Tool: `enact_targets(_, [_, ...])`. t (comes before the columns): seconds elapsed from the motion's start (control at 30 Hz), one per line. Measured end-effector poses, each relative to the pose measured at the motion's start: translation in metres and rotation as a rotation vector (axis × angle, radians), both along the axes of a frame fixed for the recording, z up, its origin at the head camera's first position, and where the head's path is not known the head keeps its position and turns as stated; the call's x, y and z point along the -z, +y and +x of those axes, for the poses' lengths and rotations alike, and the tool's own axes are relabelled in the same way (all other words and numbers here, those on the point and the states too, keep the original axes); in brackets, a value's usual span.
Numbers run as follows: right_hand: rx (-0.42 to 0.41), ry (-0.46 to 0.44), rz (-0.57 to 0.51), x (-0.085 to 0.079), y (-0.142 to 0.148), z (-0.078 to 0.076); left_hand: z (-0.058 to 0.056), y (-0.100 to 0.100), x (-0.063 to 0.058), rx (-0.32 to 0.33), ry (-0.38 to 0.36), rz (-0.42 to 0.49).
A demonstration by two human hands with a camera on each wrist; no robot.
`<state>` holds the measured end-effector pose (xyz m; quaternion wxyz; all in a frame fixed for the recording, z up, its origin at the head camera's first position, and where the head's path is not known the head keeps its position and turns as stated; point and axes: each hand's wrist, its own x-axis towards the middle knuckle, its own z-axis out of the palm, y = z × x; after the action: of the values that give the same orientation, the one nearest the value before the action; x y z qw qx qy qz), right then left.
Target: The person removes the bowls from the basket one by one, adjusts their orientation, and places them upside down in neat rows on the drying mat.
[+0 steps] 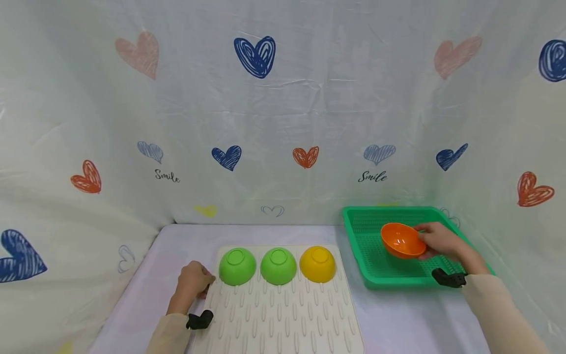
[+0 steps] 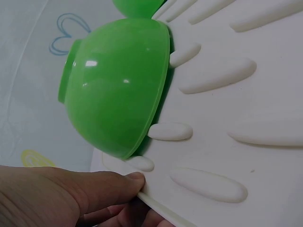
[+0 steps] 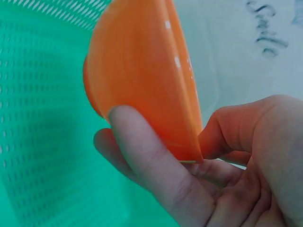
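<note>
An orange bowl [image 1: 401, 241] is held over the green basket [image 1: 367, 280] by my right hand [image 1: 442, 242]. In the right wrist view the bowl [image 3: 137, 71] is tilted, its rim pinched between thumb and fingers. My left hand [image 1: 193, 281] grips the left edge of the white ridged mat [image 1: 283, 314], thumb on top and fingers below in the left wrist view. Along the mat's far edge two green bowls [image 1: 237, 268] [image 1: 278, 267] and a yellow bowl [image 1: 317, 265] sit upside down in a row. The nearest green bowl [image 2: 118, 85] is just beyond my left thumb.
A pale cloth covers the table [image 1: 177, 246]. White sheeting [image 1: 287, 108] printed with hearts hangs behind and at both sides. The basket stands at the right, close against the sheeting at the back. Black straps [image 1: 201, 319] circle both wrists.
</note>
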<state>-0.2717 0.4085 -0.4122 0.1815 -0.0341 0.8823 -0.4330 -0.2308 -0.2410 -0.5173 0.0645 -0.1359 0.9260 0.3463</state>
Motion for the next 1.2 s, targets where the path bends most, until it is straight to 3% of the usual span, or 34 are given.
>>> enact_targets(0.3, [-0.008, 0.08, -0.07, -0.027, -0.029, 0.012, -0.001, 0.001, -0.002, 0.005, 0.005, -0.001])
enact_targets(0.53, [-0.027, 0.129, -0.09, -0.035, -0.068, 0.023, 0.002, 0.001, -0.001, 0.006, 0.007, 0.005])
enact_targets(0.93, [-0.107, 0.123, -0.185, -0.017, -0.131, 0.038, 0.005, 0.004, -0.001, 0.008, 0.056, -0.017])
enact_targets(1.07, [-0.146, 0.118, -0.197, -0.009, -0.149, 0.041, 0.011, 0.003, 0.001, 0.002, 0.095, -0.031])
enact_targets(1.2, [-0.157, 0.129, -0.2, -0.001, -0.163, 0.044, 0.018, 0.005, -0.005, -0.01, 0.118, 0.005])
